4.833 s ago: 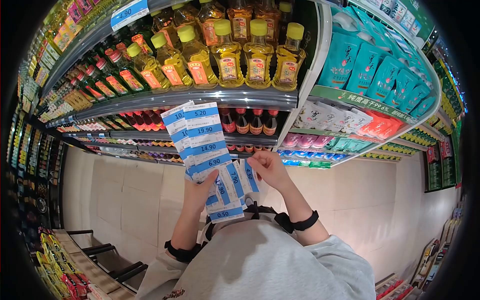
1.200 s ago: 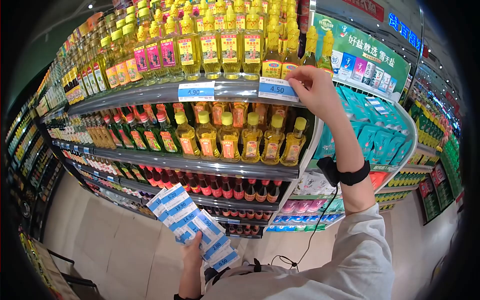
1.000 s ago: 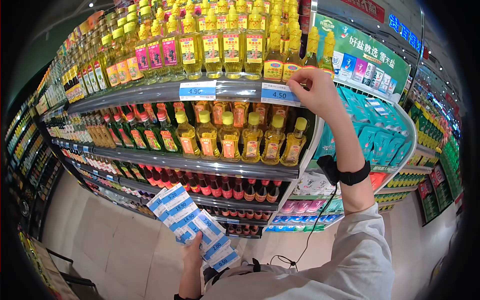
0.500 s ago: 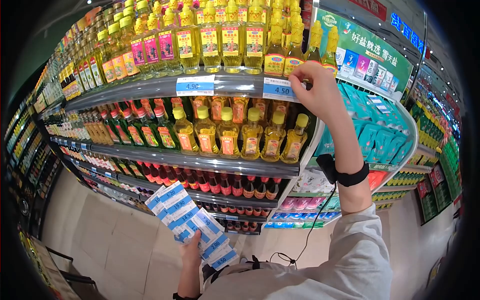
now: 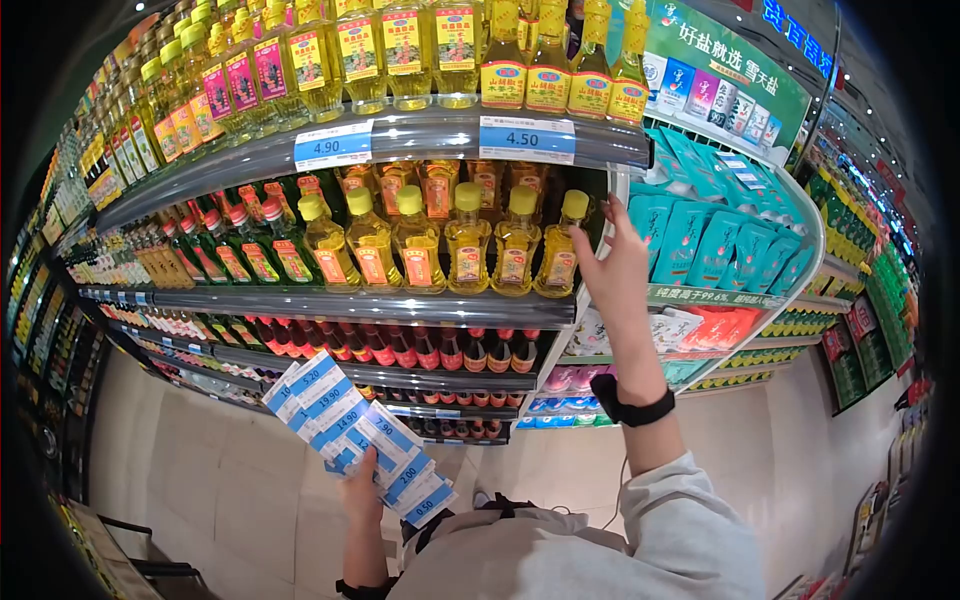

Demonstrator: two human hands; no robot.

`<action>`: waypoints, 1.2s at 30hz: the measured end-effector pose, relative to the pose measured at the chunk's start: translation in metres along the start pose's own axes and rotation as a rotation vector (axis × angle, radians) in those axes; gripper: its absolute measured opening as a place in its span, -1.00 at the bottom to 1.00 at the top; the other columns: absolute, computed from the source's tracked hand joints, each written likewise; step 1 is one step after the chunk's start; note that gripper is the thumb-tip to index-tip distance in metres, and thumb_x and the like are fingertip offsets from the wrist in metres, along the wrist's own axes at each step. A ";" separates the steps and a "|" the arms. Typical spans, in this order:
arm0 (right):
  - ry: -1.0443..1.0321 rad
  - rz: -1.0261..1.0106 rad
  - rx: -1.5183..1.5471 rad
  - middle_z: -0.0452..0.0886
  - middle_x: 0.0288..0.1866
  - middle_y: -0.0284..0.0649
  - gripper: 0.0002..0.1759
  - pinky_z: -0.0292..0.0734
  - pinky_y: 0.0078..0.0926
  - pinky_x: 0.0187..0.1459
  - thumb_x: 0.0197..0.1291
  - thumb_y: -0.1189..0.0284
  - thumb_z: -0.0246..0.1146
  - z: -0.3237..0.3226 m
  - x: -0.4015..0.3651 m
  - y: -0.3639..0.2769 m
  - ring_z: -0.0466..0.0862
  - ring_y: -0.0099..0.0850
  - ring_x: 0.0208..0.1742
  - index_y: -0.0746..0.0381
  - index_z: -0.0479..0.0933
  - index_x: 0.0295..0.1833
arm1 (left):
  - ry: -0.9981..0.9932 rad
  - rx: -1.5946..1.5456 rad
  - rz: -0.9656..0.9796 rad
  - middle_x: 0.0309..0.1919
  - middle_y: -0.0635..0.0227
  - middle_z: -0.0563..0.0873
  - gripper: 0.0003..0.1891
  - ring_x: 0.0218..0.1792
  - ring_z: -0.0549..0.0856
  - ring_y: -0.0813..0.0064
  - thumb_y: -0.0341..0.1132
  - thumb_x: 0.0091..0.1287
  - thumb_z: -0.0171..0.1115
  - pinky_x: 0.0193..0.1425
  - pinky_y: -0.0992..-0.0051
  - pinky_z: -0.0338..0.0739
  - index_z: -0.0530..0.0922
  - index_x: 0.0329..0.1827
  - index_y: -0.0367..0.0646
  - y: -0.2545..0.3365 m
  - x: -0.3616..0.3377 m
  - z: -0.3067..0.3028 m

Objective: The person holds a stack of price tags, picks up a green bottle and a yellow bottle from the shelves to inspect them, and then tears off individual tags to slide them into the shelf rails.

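My left hand (image 5: 362,488) holds a fan of blue-and-white price labels (image 5: 345,425) low in the view, thumb on top. My right hand (image 5: 618,262) is raised at the shelf's right end, thumb and fingers apart, with nothing in it. It is just right of the last yellow-capped oil bottle (image 5: 556,250); whether it touches the shelf's side I cannot tell. Above it, a 4.50 label (image 5: 527,141) sits flat on the upper shelf edge, and a 4.90 label (image 5: 333,146) is farther left.
Tall oil bottles (image 5: 405,60) crowd the upper shelf. Red-capped dark bottles (image 5: 425,350) fill a lower shelf (image 5: 400,378). Teal salt bags (image 5: 715,245) hang in a rack at the right. A dark-framed stand (image 5: 150,567) is at the lower left.
My right hand has left the 4.50 label, moved down and opened its fingers. The camera view has shifted, and the label now shows whole. My left hand still holds the labels.
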State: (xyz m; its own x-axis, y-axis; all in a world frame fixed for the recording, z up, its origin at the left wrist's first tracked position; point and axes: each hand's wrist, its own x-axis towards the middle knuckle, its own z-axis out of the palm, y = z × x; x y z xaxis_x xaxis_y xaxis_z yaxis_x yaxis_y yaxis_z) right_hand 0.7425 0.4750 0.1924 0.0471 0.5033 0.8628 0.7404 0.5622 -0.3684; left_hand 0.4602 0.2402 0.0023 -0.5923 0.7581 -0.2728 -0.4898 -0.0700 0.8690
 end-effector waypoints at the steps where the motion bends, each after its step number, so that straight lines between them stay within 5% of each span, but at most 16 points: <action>1: 0.016 0.077 0.027 0.57 -0.24 0.03 -0.55 0.45 -0.30 -0.19 -0.02 0.36 0.27 0.012 0.002 0.000 0.56 -0.08 -0.19 0.41 0.40 -0.05 | -0.022 -0.015 -0.029 -0.14 0.25 0.58 -0.66 -0.17 0.59 0.44 -0.45 0.15 0.22 -0.13 0.48 0.51 0.41 -0.01 -0.32 0.000 0.000 0.003; 6: -0.157 0.326 0.020 0.54 -0.28 0.10 -0.53 0.45 -0.29 -0.22 -0.02 0.33 0.27 0.036 -0.001 0.012 0.58 -0.13 -0.25 0.42 0.38 -0.05 | -0.024 0.038 -0.089 -0.11 0.27 0.57 -0.66 -0.14 0.59 0.40 -0.39 0.17 0.22 -0.07 0.44 0.49 0.42 -0.01 -0.33 0.008 -0.011 0.019; 9: 0.043 0.374 0.310 0.55 -0.35 -0.04 -0.60 0.44 -0.36 -0.23 0.08 0.33 0.22 0.015 -0.011 -0.001 0.57 -0.26 -0.31 0.38 0.37 -0.06 | 0.000 0.051 -0.104 -0.10 0.26 0.57 -0.64 -0.14 0.58 0.41 -0.39 0.17 0.21 -0.07 0.45 0.49 0.41 0.01 -0.34 0.008 -0.009 0.017; 11: 0.469 0.345 0.606 0.48 -0.41 -0.25 -0.67 0.41 -0.45 -0.28 0.23 0.27 0.06 -0.003 -0.019 0.000 0.48 -0.41 -0.39 0.31 0.35 -0.04 | 0.012 0.058 -0.114 -0.09 0.24 0.56 -0.62 -0.13 0.58 0.41 -0.41 0.17 0.21 -0.08 0.45 0.49 0.39 0.04 -0.34 0.006 -0.007 0.014; 12: 0.472 0.342 0.597 0.48 -0.41 -0.25 -0.67 0.41 -0.45 -0.28 0.23 0.27 0.06 -0.015 -0.021 0.002 0.48 -0.41 -0.39 0.31 0.35 -0.04 | 0.025 0.081 -0.120 -0.09 0.24 0.56 -0.62 -0.13 0.58 0.40 -0.41 0.17 0.21 -0.08 0.44 0.50 0.39 0.04 -0.34 0.007 -0.006 0.013; 14: 0.515 0.420 1.260 0.33 -0.47 -0.41 -0.63 0.33 -0.48 -0.30 0.31 0.16 -0.11 -0.041 -0.025 0.005 0.36 -0.52 -0.44 0.24 0.32 -0.01 | 0.017 0.101 -0.110 -0.08 0.23 0.56 -0.64 -0.12 0.58 0.38 -0.41 0.18 0.21 -0.07 0.43 0.50 0.40 0.02 -0.36 0.013 -0.011 0.020; 15: 0.525 0.421 1.248 0.33 -0.47 -0.41 -0.63 0.33 -0.48 -0.30 0.31 0.16 -0.11 -0.050 -0.023 0.003 0.36 -0.52 -0.44 0.24 0.32 -0.01 | 0.006 0.109 -0.116 -0.08 0.23 0.56 -0.64 -0.12 0.58 0.38 -0.41 0.18 0.21 -0.07 0.43 0.50 0.40 0.02 -0.36 0.013 -0.010 0.022; 18: 0.162 0.548 2.103 0.16 -0.60 -0.45 -0.54 0.22 -0.48 -0.34 0.29 0.04 -0.16 -0.065 -0.019 -0.006 0.23 -0.59 -0.50 0.22 0.31 -0.03 | -0.030 0.104 -0.090 -0.08 0.23 0.56 -0.65 -0.13 0.59 0.38 -0.42 0.18 0.20 -0.08 0.43 0.50 0.41 0.01 -0.36 0.012 -0.010 0.024; 25: -0.103 0.451 2.328 0.19 -0.63 -0.49 -0.51 0.18 -0.55 -0.41 0.28 0.03 -0.14 -0.066 -0.014 -0.018 0.21 -0.64 -0.53 0.24 0.30 0.01 | -0.096 0.092 -0.072 -0.13 0.26 0.57 -0.68 -0.17 0.60 0.42 -0.44 0.18 0.20 -0.11 0.45 0.51 0.41 -0.02 -0.31 0.015 -0.012 0.030; 36: -0.144 0.509 2.362 0.15 -0.66 -0.48 -0.52 0.16 -0.55 -0.45 0.26 0.04 -0.12 -0.062 -0.011 -0.023 0.18 -0.63 -0.56 0.25 0.33 -0.03 | -0.046 0.095 -0.106 -0.11 0.27 0.57 -0.66 -0.15 0.59 0.42 -0.40 0.18 0.20 -0.11 0.45 0.51 0.40 0.01 -0.30 0.019 -0.020 0.029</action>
State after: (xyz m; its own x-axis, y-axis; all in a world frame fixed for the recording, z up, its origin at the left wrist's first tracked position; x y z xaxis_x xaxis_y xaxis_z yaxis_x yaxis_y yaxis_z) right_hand 0.7668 0.4162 0.2131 -0.1967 0.7435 0.6391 -0.9801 -0.1313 -0.1489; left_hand 0.4811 0.2425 0.0358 -0.5092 0.7873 -0.3477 -0.4841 0.0721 0.8721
